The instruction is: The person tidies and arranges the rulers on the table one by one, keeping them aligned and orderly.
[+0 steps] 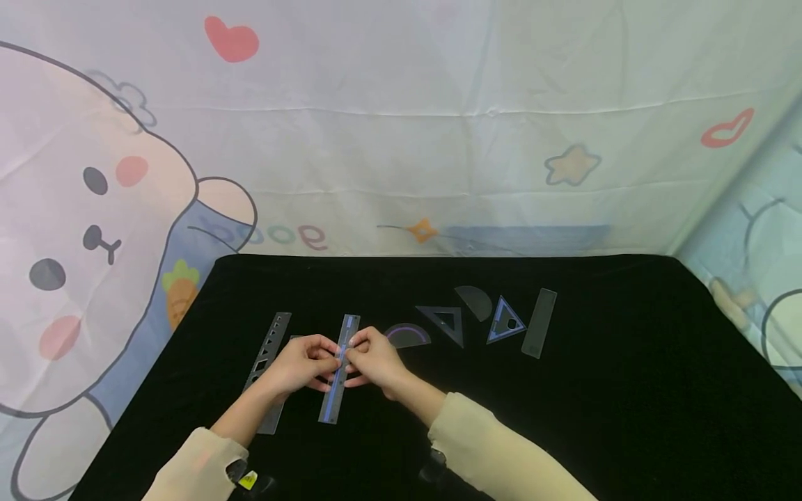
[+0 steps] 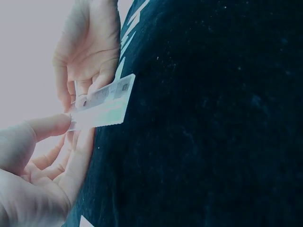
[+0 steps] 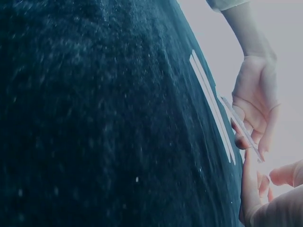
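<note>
Arms (image 1: 197, 466) (image 1: 501, 445) inward, hands (image 1: 299, 363) (image 1: 379, 362) on ruler (image 1: 333, 401)

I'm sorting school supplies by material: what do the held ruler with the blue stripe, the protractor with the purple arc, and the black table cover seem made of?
Ruler: probably clear, smooth plastic; darkness shows through beside the stripe.
Protractor: likely similar plastic, since the black shows through it too.
Table cover: apparently matt fabric, perhaps velvety; pale lint-like specks show in the wrist views.

Cartoon-printed drapes (image 1: 401, 153) behind a black-covered table (image 1: 626, 403) suggest a makeshift booth.
</note>
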Action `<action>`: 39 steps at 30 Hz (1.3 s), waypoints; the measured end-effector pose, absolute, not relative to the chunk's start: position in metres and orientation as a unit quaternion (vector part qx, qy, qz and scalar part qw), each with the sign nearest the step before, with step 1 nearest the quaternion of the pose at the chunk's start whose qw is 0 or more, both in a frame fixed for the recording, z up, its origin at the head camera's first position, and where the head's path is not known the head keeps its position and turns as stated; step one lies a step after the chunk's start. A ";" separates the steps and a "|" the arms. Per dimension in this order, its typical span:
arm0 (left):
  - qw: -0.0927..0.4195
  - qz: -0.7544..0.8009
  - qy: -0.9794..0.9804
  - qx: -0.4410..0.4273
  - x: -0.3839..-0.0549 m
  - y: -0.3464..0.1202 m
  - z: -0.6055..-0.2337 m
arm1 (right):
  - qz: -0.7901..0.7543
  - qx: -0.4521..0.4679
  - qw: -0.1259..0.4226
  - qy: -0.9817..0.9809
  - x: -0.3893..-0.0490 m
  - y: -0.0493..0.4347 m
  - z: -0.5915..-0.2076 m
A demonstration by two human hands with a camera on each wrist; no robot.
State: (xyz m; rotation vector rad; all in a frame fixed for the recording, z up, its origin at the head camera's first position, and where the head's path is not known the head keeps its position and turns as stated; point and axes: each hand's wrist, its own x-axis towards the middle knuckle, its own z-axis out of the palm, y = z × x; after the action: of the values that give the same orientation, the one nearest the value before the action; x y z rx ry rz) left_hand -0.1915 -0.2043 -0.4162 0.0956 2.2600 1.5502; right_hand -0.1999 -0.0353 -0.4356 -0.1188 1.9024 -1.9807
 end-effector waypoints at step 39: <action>0.178 0.517 0.837 0.000 -0.175 -0.235 -0.418 | -0.658 -0.030 0.187 0.729 -0.189 -0.075 -0.439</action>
State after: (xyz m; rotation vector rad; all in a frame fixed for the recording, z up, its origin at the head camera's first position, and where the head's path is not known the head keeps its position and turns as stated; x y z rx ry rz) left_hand -0.1749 -0.2355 -0.4176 -0.0013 2.3686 1.4628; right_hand -0.1893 -0.0749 -0.4393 -0.0849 2.0514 -1.8526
